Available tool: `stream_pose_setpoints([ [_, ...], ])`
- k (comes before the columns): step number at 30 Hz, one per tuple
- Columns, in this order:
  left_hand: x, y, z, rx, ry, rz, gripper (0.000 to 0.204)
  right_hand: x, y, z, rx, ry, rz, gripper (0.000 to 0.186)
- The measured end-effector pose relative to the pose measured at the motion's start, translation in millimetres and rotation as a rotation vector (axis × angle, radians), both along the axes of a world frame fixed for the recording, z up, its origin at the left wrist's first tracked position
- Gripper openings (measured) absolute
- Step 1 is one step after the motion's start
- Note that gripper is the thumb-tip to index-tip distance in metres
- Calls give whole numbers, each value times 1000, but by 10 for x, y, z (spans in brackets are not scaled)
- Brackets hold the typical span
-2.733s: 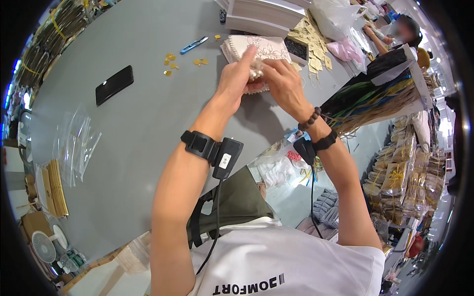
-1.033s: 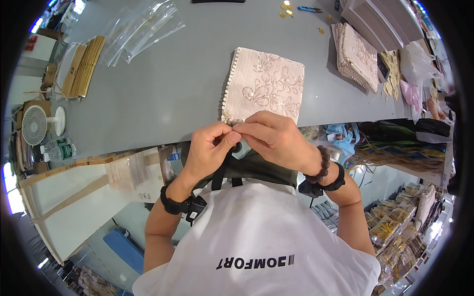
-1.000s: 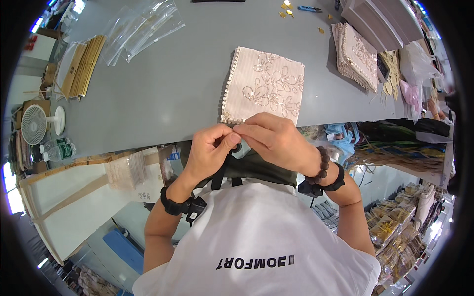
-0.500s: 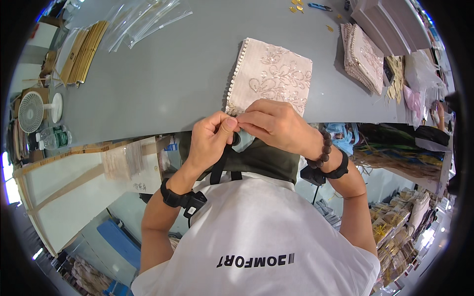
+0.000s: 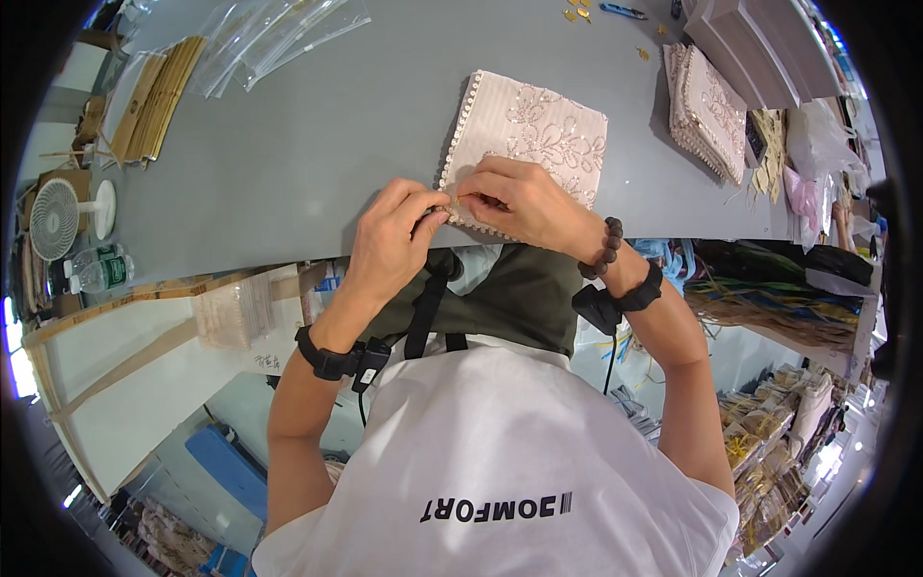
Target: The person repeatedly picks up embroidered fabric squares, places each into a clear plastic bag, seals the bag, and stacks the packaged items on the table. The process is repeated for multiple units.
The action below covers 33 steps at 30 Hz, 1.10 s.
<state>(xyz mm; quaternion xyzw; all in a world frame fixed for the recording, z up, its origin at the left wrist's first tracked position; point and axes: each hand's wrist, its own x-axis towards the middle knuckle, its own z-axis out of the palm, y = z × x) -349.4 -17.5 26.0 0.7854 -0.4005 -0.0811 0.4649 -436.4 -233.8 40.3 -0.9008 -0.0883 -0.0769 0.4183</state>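
A pale pink square cloth (image 5: 548, 135) with sequined flowers and a pompom trim lies at the table's front edge. At its lower left corner my left hand (image 5: 394, 236) has thumb and forefinger closed on the trimmed corner. My right hand (image 5: 510, 202) rests over the cloth's lower part, fingers pinched on a tiny gold-coloured thing beside that corner, too small to make out. A folded stack of similar cloths (image 5: 707, 106) sits to the right.
The grey table (image 5: 288, 144) carries plastic bags (image 5: 269, 38), gold envelopes (image 5: 159, 96), a white fan (image 5: 58, 216), bottles (image 5: 101, 269), a blue snipper (image 5: 623, 10), scattered gold pieces (image 5: 582, 14) and white stacks (image 5: 760, 48). A co-worker's arm (image 5: 836, 221) shows far right.
Earlier both hands were at the cloth stack; later one cloth lay separately by me. Over the last half second both hands moved forward onto its corner, the left also leftward.
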Motion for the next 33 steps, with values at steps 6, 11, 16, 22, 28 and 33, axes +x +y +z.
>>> stream_pose_setpoints([
  [6,18,-16,-73,-36,19,22,9,9,27,-93,-14,-86,19,11],
  [11,52,-49,-69,-6,-14,-1,8,39,57,-100,-71,-89,6,13],
  [16,163,2,-3,39,44,-78,10,15,70,-95,-42,-94,-25,15],
  [22,1375,-219,-51,58,-466,190,19,-33,76,-180,-14,-134,-85,21],
  [28,2282,-251,-96,284,-586,397,16,-29,-281,-81,-77,-62,-450,29],
  [33,1344,-227,-144,249,-506,164,6,252,36,-106,-281,-368,-305,34],
])
